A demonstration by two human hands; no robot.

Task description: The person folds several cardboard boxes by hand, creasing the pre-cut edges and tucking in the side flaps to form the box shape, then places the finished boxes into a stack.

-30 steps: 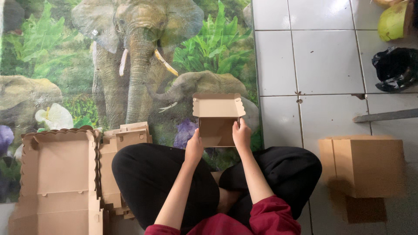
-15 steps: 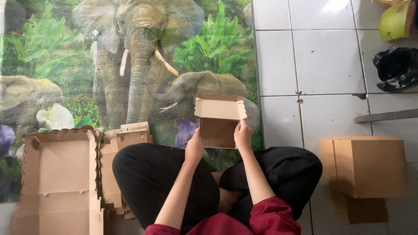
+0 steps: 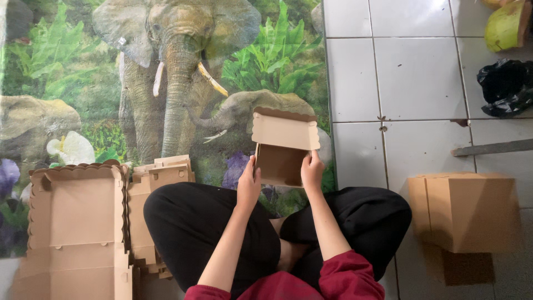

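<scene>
I hold a small brown cardboard box (image 3: 282, 147) up in front of my crossed legs, its scalloped lid flap raised at the far side. My left hand (image 3: 248, 184) grips the box's left wall. My right hand (image 3: 312, 171) grips its right wall. The box's inside shows nothing in it. My legs in black trousers and my red sleeves fill the lower middle of the head view.
A large open cardboard box (image 3: 75, 228) and a stack of flat cardboard blanks (image 3: 161, 172) lie at my left on an elephant-print mat (image 3: 166, 83). A closed brown carton (image 3: 463, 211) stands on the white tiles at my right. A black bag (image 3: 508, 86) lies further back.
The small box has turned a little in my hands, with its lid flap now raised further. Both hands keep their grip on its sides.
</scene>
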